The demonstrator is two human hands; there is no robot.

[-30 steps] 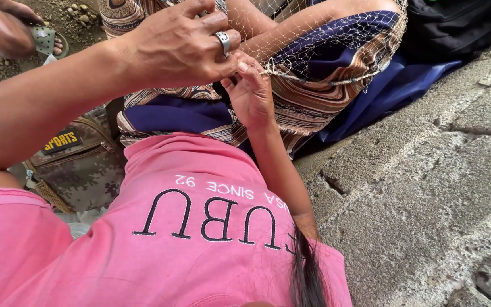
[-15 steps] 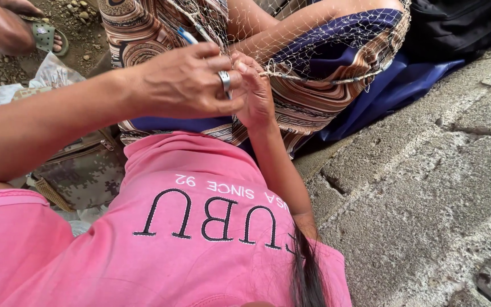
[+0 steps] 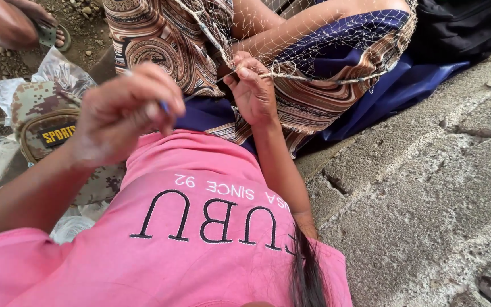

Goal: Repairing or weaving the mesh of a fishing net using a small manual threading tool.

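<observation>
Netting work is looking mid-way, by my read. Right hand (image 3: 255,91) is pinching the corded edge of the pale knotted mesh net (image 3: 313,40), draping over the lap at 12 o'clock. Left hand (image 3: 123,111) is curling shut on a thin blue tool (image 3: 164,106), blurred. Rough grey concrete ledge (image 3: 427,187) is sitting at 3 o'clock, gravelly dirt ground (image 3: 80,14) at 11.

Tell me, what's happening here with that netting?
A person in a pink shirt sits on a stone ledge working on a fine net draped over their lap. The right hand pinches the net's corded edge, while the left hand is raised beside it, gripping a small blue tool. A camouflage pouch lies nearby.
</observation>
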